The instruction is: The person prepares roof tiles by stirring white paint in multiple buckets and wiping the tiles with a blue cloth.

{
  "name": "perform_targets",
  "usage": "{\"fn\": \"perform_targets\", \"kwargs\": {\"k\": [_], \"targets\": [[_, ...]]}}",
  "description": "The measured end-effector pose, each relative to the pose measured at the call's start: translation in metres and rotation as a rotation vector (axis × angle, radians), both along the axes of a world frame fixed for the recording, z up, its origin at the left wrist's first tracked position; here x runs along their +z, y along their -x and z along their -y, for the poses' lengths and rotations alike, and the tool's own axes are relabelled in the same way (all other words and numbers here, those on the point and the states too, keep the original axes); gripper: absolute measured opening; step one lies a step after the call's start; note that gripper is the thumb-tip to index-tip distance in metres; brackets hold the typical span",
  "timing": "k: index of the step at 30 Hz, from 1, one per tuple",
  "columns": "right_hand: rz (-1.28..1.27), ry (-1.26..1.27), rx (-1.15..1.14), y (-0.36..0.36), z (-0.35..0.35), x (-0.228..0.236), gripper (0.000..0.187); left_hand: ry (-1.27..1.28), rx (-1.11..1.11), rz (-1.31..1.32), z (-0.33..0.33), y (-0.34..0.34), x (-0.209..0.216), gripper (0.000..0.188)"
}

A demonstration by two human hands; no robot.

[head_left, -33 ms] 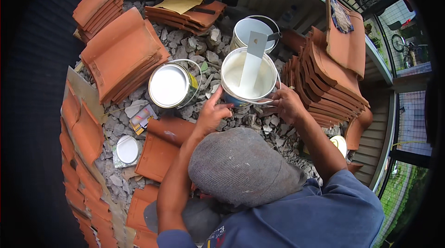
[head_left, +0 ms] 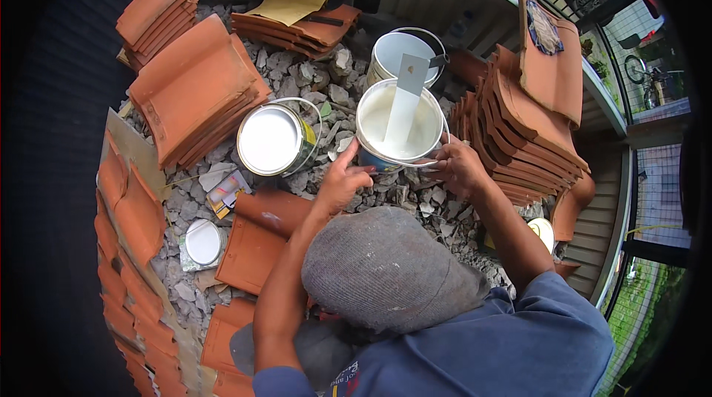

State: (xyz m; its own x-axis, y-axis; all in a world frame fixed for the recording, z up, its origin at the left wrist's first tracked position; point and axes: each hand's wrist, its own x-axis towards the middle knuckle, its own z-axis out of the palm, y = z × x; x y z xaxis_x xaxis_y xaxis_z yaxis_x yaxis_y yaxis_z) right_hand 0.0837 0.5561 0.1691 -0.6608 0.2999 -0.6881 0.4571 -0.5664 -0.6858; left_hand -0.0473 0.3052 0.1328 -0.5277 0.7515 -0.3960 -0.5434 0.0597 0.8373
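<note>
The person's two hands flanked a white-rimmed bucket (head_left: 377, 162), a flat paddle (head_left: 404, 108) leaning inside it, just in front of a second bucket (head_left: 386, 52). The left hand's (head_left: 347, 180) fingers were parted, the forefinger against the bucket's side. The right hand's (head_left: 461, 166) fingers curled by its right rim; whether they gripped the handle could not be told.

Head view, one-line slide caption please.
Left hand and right hand at a bucket with a flat strip leaning inside, amid rubble and stacked orange tiles.
</note>
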Motion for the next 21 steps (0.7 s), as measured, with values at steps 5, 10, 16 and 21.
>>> {"fn": "perform_targets", "kwargs": {"k": [5, 10, 16, 21], "targets": [[-0.013, -0.031, -0.028, -0.008, -0.024, -0.015, 0.065, 0.0, 0.034, -0.053, -0.031, -0.007, -0.023, 0.1], [0.123, -0.062, 0.016, -0.012, -0.03, -0.018, 0.06, 0.028, 0.094, -0.013, -0.029, -0.006, -0.042, 0.076], [0.09, -0.459, -0.107, -0.04, 0.016, 0.012, 0.076, 0.268, 0.427, -0.219, 0.014, -0.001, -0.03, 0.03], [-0.649, -0.705, 0.061, -0.034, 0.066, 0.065, 0.084, 0.036, 0.154, -0.264, 0.032, -0.001, 0.037, 0.058]]}}
